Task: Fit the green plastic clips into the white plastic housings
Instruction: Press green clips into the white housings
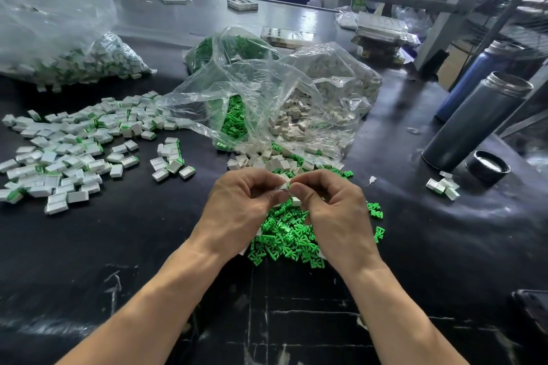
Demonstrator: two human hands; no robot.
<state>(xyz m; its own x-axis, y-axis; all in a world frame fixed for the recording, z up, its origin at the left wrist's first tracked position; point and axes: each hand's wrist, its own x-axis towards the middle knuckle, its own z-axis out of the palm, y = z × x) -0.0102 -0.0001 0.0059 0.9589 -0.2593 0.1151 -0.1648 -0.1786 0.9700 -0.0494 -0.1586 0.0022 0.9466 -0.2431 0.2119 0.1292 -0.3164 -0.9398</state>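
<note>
Both hands meet above a heap of loose green clips (289, 235) on the black table. My left hand (240, 207) pinches a small white housing (283, 186) between thumb and fingers. My right hand (329, 207) has its fingertips curled against the same housing; any clip between them is hidden. Loose white housings (275, 161) lie just beyond the hands, spilling from an open clear bag (323, 104) that holds more housings. Green clips spill from the bag's left side (234, 120).
Many housings with green clips in them are spread at the left (68, 151), and a full bag of them (74, 65) lies behind. At the right stand a grey flask (474, 124), its lid (487, 167), a blue bottle (474, 80) and a few housings (443, 185).
</note>
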